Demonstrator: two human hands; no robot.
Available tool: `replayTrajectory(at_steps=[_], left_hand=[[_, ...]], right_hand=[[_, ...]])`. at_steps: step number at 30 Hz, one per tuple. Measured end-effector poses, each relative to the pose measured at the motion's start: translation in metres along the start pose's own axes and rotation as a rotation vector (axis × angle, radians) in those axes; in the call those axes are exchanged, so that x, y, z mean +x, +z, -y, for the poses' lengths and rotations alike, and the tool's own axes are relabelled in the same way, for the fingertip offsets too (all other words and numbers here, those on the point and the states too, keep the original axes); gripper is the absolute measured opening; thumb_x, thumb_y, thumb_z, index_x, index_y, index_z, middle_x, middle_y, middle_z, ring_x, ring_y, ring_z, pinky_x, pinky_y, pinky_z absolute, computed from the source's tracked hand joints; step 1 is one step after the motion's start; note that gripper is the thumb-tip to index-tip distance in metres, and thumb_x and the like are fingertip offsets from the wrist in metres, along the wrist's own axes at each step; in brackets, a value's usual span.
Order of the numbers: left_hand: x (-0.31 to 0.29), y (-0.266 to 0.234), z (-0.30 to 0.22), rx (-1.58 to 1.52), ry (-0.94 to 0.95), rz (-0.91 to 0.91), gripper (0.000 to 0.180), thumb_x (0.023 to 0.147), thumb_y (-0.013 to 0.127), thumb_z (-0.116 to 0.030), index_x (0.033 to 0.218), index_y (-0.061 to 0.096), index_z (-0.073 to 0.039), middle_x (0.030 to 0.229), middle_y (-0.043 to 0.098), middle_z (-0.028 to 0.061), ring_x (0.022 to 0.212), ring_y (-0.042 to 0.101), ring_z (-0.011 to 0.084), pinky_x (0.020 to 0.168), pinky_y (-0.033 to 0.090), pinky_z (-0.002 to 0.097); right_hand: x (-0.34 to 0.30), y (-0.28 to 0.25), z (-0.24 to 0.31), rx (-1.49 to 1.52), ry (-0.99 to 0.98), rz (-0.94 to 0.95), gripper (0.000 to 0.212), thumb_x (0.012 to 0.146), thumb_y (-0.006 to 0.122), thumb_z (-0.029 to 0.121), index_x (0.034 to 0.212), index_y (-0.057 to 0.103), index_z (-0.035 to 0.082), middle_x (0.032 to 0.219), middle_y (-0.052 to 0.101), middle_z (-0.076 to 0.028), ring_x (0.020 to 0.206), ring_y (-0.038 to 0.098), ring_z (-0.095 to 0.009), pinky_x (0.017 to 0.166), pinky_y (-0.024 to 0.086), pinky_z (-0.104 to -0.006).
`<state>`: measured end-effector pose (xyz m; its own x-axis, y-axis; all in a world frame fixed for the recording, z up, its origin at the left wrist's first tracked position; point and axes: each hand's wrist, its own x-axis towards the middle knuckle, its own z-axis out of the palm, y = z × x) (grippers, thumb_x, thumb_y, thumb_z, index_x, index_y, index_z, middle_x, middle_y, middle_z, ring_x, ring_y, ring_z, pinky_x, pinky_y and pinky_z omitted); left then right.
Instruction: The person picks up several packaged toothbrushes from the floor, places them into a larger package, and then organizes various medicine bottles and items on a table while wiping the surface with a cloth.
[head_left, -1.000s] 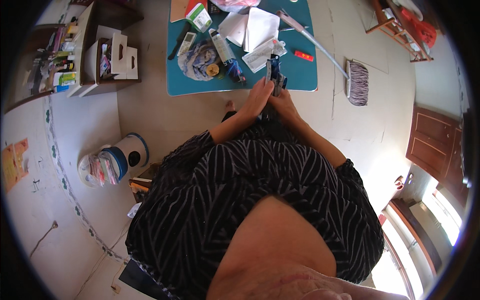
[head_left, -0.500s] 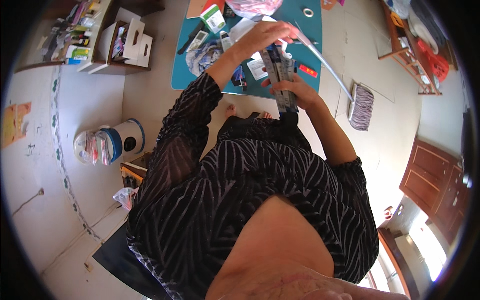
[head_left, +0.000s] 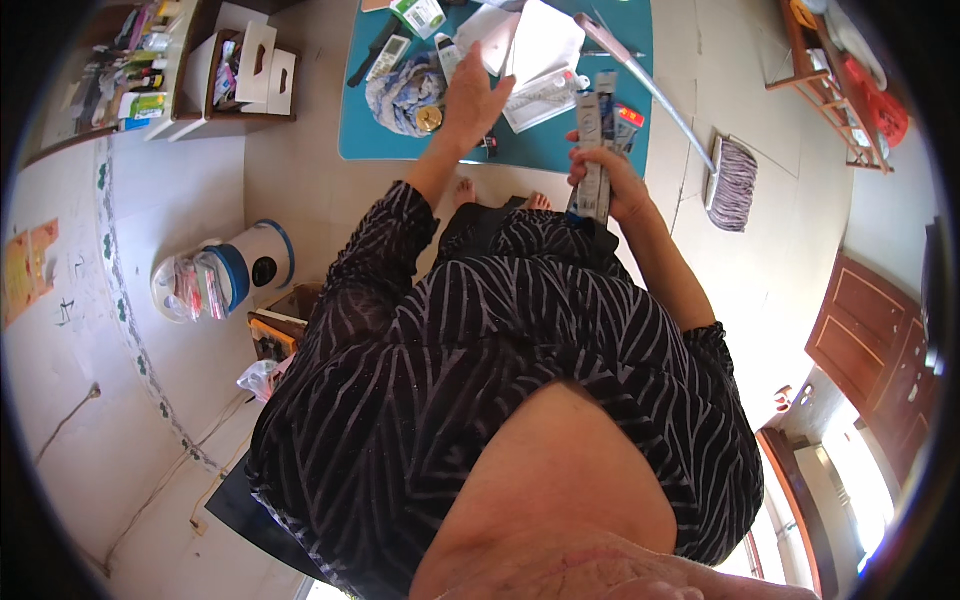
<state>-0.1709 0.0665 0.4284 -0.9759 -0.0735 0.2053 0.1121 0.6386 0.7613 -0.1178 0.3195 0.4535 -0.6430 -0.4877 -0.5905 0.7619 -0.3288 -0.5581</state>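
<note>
One bundle of long, flat, silver-and-blue packets (head_left: pixel 593 118) sits upper right of frame centre, long axis near vertical, clasped in the right hand (head_left: pixel 614 180), while the left hand (head_left: pixel 474 108), fingers spread, nothing visibly held, is left of it over the teal rectangular bench (head_left: pixel 550 149).

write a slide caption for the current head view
Right hand holds slim silver packs by a cluttered teal table; left hand, fingers spread, is over the table.

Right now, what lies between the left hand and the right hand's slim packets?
A pale, flat plastic package on the teal table, seen in the head view.
</note>
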Motion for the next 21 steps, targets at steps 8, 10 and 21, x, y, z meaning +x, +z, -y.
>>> replayTrajectory(at_steps=[8, 10, 21], left_hand=[[0.011, 0.052, 0.078, 0.561, -0.336, 0.176, 0.093, 0.082, 0.069, -0.033, 0.144, 0.017, 0.013, 0.127, 0.041, 0.0323, 0.112, 0.049, 0.0427, 0.089, 0.048, 0.0465], [0.016, 0.059, 0.078, 0.594, -0.514, 0.175, 0.097, 0.082, 0.07, -0.035, 0.145, 0.014, 0.012, 0.127, 0.041, 0.031, 0.113, 0.048, 0.0392, 0.086, 0.05, 0.0435], [0.043, 0.074, 0.111, 0.289, -0.884, 0.026, 0.099, 0.081, 0.067, -0.03, 0.147, 0.007, 0.013, 0.128, 0.044, 0.0362, 0.116, 0.053, 0.0437, 0.092, 0.049, 0.0457]], right_hand=[[-0.007, -0.023, -0.023, 0.326, -0.058, -0.015, 0.04, 0.084, 0.059, 0.007, 0.121, 0.047, 0.003, 0.082, 0.051, -0.004, 0.068, 0.049, -0.013, 0.067, 0.045, -0.0295], [-0.012, -0.026, -0.028, 0.358, -0.069, -0.043, 0.04, 0.083, 0.058, 0.006, 0.122, 0.047, 0.003, 0.082, 0.05, -0.004, 0.067, 0.048, -0.013, 0.067, 0.045, -0.0301], [-0.026, -0.044, -0.029, 0.43, -0.116, -0.088, 0.043, 0.08, 0.06, 0.007, 0.121, 0.046, 0.004, 0.08, 0.05, -0.004, 0.066, 0.049, -0.012, 0.066, 0.045, -0.0307]])
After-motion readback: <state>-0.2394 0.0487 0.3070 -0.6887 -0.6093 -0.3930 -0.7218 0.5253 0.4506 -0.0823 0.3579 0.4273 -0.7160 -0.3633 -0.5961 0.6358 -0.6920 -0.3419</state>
